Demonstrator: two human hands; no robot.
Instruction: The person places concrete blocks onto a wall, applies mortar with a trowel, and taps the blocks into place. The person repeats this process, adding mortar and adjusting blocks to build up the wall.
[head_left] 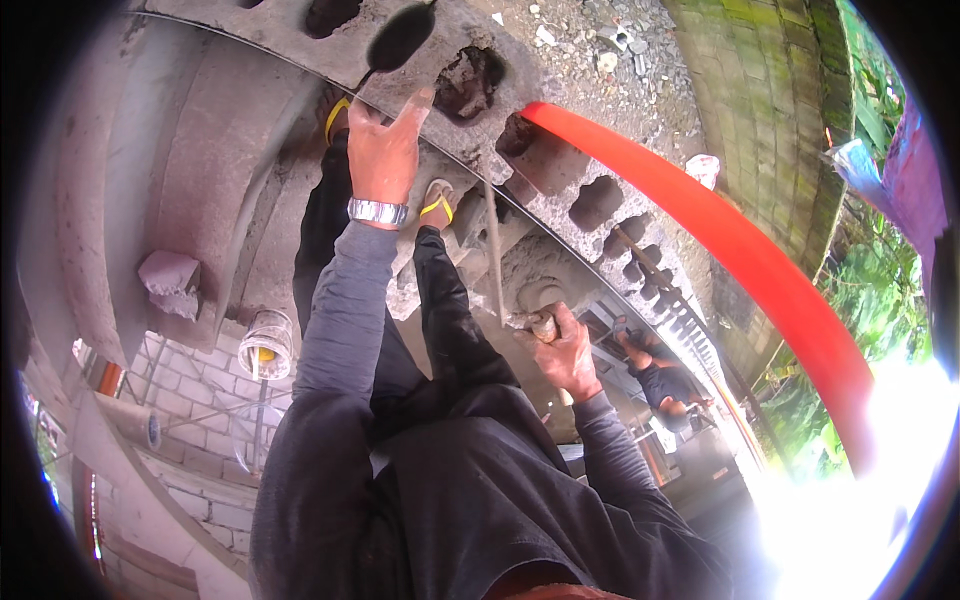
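Note:
My left hand (384, 160), with a metal watch on the wrist, reaches up to the near edge of a row of grey hollow concrete blocks (440, 125). Its thumb and forefinger are spread apart and seem to touch that edge; the other fingers are mostly hidden. Along the edge runs a thin dark line (590, 262), perhaps a string. Lower and to the right, my right hand (570, 358) is closed round a tool with a pale wooden handle (544, 326). I cannot make out the tool's working end against the grey mortar-like surface behind it.
An orange-red band (720, 235) arcs over the blocks at the right. A white bucket (266, 345) and a broken block piece (170, 283) are at the left. A thin upright bar (494, 250) stands near the wall. Another person (660, 380) is lower right.

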